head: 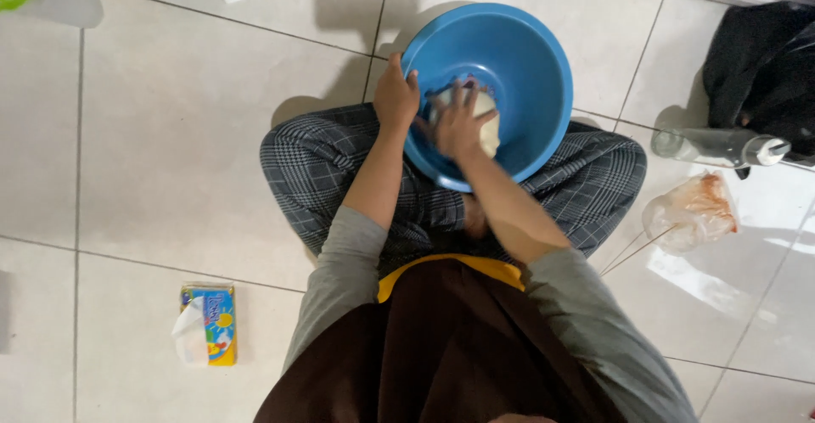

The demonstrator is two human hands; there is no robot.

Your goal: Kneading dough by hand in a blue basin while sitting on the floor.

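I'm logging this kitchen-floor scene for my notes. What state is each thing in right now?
Blue bowl: upright between the crossed legs, holds a pale lump of dough.
Dough: partly covered by the right hand.
Left hand: gripping the bowl's rim.
Right hand: pressing on the dough.
Tissue pack: lying flat, one tissue pulled out.
Clear bottle: lying on its side, capped.
Plastic bag: crumpled on the tiles.

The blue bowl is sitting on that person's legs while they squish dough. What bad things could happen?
The blue bowl rests on crossed legs, steadied only by the left hand on its rim, so a hard push from the right hand on the dough might tip it. A stray elbow could also knock over the clear bottle lying nearby.
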